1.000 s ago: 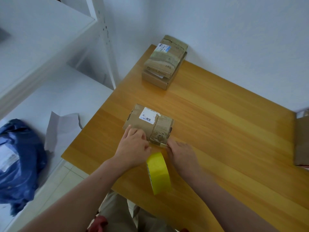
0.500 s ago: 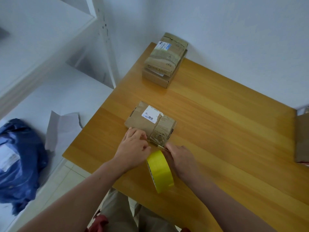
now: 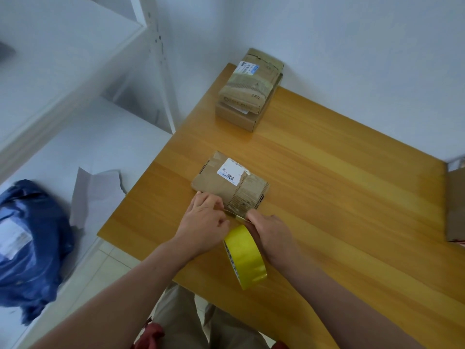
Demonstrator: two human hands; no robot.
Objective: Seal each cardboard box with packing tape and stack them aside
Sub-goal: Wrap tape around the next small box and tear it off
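Left hand [image 3: 203, 222], slid back off box [image 3: 226, 185], and right hand [image 3: 270, 235] both pinch tape strip [image 3: 235, 214].

To the right of the labelled cardboard box [image 3: 230, 183] and beyond it, the wooden table [image 3: 339, 197] lies bare. A stack of two boxes [image 3: 249, 89] blocks the far corner, and another box [image 3: 456, 205] stands well right. The left hand [image 3: 201, 225], right hand [image 3: 270, 235] and yellow tape roll [image 3: 245, 256] crowd its near side.

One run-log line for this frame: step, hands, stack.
step: taping box | left hand: curled at box's near edge, grip unclear | right hand: grips tape roll, strip stretched to box | stack: two boxes, at back
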